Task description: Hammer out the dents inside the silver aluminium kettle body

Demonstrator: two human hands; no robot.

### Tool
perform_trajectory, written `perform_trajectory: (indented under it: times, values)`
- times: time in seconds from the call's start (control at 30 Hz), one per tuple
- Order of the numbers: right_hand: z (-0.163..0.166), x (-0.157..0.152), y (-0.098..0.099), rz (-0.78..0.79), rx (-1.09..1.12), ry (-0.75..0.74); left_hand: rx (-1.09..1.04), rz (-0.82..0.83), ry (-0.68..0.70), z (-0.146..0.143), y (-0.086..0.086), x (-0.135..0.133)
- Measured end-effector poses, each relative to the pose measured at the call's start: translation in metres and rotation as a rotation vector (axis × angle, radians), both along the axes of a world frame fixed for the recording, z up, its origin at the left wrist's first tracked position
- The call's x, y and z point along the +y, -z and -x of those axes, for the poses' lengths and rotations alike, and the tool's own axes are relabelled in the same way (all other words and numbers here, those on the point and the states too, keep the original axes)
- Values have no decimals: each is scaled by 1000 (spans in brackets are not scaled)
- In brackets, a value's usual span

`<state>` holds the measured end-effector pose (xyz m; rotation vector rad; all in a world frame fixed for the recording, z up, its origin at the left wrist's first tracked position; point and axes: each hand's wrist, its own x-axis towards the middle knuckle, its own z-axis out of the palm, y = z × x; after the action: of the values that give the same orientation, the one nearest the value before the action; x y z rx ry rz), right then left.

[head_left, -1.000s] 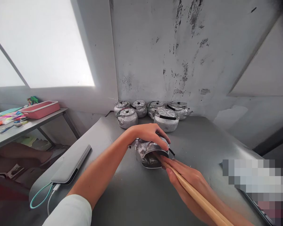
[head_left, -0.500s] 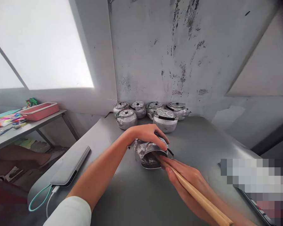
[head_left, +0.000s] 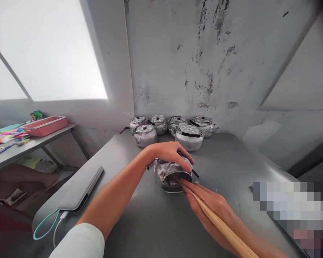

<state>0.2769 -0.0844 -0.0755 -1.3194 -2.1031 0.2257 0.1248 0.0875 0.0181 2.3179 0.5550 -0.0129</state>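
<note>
A dented silver metal kettle [head_left: 159, 175] lies tipped on the table, its round mouth facing me. Over its top, my left hand [head_left: 174, 154] is curled and grips the body. My right hand [head_left: 211, 202] is wrapped around a long wooden stick [head_left: 223, 227], whose far end reaches inside the kettle mouth. The tip is lost in the dark interior. Part of the kettle's black handle [head_left: 195, 173] shows at its right side.
Several silver kettles [head_left: 188, 143] with lids stand at the table's back by the stained wall. At left lies a grey power bank [head_left: 80, 190] with cables. A side table holds a pink basket [head_left: 47, 127] and colourful bits. A blurred item covers the right edge.
My right hand and the wooden stick have shifted slightly left and further toward the kettle mouth. My left hand keeps its hold on the kettle.
</note>
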Motion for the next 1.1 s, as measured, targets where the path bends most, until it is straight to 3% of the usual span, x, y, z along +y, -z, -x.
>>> perform_trajectory:
  times: [0.33,0.83,1.1]
  values:
    - [4,-2,3,-74,-4,14,-13,13,-11,0,2,-1]
    - [1,-4,-1,142,150,35,-19,11,-6,0,2,1]
    - [3,-6,-3,182,257,69,-19,29,-4,1,2,2]
